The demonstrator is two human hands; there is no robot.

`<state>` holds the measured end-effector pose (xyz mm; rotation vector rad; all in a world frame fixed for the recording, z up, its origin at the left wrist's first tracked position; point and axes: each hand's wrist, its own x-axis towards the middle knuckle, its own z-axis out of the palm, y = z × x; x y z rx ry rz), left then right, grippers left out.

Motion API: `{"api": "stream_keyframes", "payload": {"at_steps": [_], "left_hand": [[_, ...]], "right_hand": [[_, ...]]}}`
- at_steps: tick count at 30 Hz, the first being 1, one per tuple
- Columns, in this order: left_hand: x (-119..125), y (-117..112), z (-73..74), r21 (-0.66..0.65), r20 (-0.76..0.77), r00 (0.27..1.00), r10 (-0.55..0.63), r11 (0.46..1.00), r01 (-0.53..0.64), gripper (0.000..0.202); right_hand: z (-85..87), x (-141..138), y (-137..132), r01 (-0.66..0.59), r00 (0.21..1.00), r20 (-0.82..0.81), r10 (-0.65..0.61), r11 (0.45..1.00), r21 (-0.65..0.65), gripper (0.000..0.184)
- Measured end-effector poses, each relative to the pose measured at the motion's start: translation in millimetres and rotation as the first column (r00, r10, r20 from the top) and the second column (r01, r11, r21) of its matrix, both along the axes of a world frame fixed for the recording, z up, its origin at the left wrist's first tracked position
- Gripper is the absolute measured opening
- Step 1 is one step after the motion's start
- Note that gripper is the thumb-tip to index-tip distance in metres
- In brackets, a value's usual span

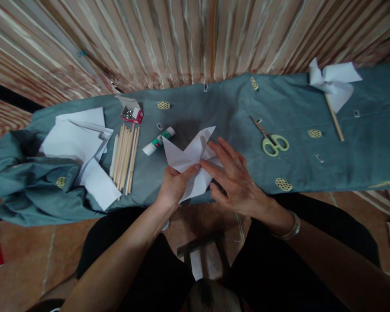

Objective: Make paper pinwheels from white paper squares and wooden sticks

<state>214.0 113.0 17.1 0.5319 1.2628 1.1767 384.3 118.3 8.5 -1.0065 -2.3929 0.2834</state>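
Note:
A white paper pinwheel (195,151) with several pointed blades is held over the near edge of the cloth-covered table. My left hand (175,182) is closed on it from the lower left, its thumb pressing near the middle. From the right, my right hand (232,177) reaches over the paper with its fingers spread, the index fingertip touching close to the centre. The fingers under the paper are hidden. Just left of the pinwheel lies a glue stick (159,141) with a green and white label.
Wooden sticks (125,158) lie left, beside white paper sheets (78,143). A small open red and white box (131,112) holds shiny metal pieces. Green-handled scissors (271,141) rest to the right. A pinwheel on a stick (334,89) lies far right on the green tablecloth (298,112).

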Motion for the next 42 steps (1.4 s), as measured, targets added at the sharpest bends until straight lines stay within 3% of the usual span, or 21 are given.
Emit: {"api": "stream_keyframes", "payload": {"at_steps": [9,13,17,21,25,29,33,36,39,42], "left_hand": [[0.1,1.4,2.1,-0.025,0.019,1.0,0.013,1.0,-0.012,0.034],[-1.4,4.6,2.3,-0.021,0.024,0.999,0.036,0.999,-0.036,0.032],[-4.7,8.6,0.3,-0.002,0.012,0.999,0.045,0.999,-0.045,0.033],[-7.3,11.9,0.5,0.027,0.007,0.998,0.065,0.998,-0.065,0.031],[-6.7,16.0,4.4,0.055,0.025,0.996,0.083,0.995,-0.085,0.027],[-3.5,21.4,10.1,0.104,-0.022,0.995,0.102,0.99,-0.099,0.018],[-1.2,25.0,14.7,0.168,-0.014,0.994,0.11,0.98,-0.106,0.021],[-1.9,25.5,14.9,0.185,-0.013,0.995,0.095,0.978,-0.091,0.022],[-3.4,25.0,12.8,0.185,-0.043,0.996,0.083,0.98,-0.074,0.023],[-3.8,24.3,10.3,0.192,-0.069,0.995,0.069,0.98,-0.055,0.024]], "right_hand": [[2.0,-1.8,0.1,0.006,0.999,0.039,-0.009,0.997,0.083,0.059],[6.7,0.0,2.4,0.018,0.999,0.041,-0.022,0.996,0.087,0.065],[14.7,6.1,10.3,0.067,0.997,-0.031,-0.065,0.994,0.083,0.075],[23.1,15.5,23.3,0.105,0.988,-0.126,-0.087,0.984,0.143,0.072],[25.8,21.2,34.0,0.165,0.977,-0.146,-0.154,0.984,0.064,0.061],[14.5,15.4,42.7,0.202,0.933,-0.283,-0.224,0.974,-0.107,0.05],[3.5,0.1,52.2,0.077,0.829,-0.472,-0.301,0.896,-0.438,0.061],[7.7,-10.9,55.2,-0.117,0.726,-0.574,-0.378,0.754,-0.646,0.067],[17.7,-17.3,54.5,-0.192,0.672,-0.579,-0.46,0.647,-0.737,0.062],[22.9,-19.6,53.9,-0.216,0.663,-0.573,-0.482,0.61,-0.763,0.054]]}}
